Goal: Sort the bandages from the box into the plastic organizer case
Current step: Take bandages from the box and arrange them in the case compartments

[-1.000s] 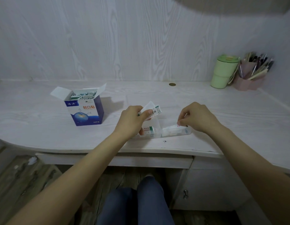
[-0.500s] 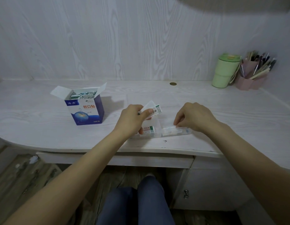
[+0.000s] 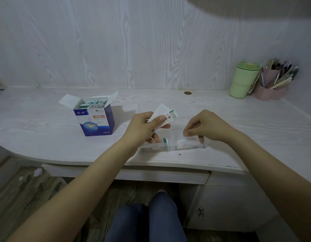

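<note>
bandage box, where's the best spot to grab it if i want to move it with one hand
Grip the bandage box across its two side walls, below the flaps, coming from above and slightly in front. It stands upright with the flaps open and bandages showing, so a grip on the flaps or over the top would likely bend card or crush the contents.

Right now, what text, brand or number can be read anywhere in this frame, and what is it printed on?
"创口贴": red characters on the front of the blue box.
White brand characters on the box's upper-left blue band: too blurred to read.
Small print at the box's lower right: too small.
Print on the bandages held in the left hand: blurred.
Print on the bandage in the plastic case: unreadable.
</note>
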A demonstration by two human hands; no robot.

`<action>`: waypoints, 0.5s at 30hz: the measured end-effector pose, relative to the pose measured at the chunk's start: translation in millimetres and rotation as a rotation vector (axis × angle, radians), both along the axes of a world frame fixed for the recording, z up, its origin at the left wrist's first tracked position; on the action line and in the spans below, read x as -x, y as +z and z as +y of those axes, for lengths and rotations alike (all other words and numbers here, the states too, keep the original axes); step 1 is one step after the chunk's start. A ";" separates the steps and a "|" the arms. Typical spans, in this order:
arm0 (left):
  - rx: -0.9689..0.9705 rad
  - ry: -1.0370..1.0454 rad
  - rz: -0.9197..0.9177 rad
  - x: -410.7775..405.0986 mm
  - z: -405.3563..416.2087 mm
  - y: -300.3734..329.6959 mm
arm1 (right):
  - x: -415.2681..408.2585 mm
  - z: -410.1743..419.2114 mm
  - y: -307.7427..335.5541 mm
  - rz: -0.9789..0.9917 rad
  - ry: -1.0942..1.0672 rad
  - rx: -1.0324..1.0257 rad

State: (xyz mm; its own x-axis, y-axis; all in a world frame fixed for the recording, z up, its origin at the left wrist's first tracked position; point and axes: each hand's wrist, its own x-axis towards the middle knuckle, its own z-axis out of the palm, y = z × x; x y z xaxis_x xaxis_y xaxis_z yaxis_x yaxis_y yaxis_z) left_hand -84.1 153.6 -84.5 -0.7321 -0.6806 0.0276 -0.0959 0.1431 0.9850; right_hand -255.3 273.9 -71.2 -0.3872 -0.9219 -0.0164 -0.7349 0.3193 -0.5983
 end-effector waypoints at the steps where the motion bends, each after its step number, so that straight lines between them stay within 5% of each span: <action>1: -0.046 0.003 0.033 -2.6 -0.1 1.8 | -3.8 1.3 3.8 -0.118 -0.007 0.073; 5: -0.084 -0.015 0.048 -11.0 -1.6 6.4 | -25.7 -1.9 17.5 -0.439 0.015 0.265; 10: -0.082 -0.048 0.029 -22.1 -2.7 9.8 | -46.4 -19.5 12.2 -0.407 -0.036 0.409; 15: -0.063 0.204 0.070 -39.3 -18.9 6.9 | -55.0 -30.8 -1.4 -0.388 -0.175 0.409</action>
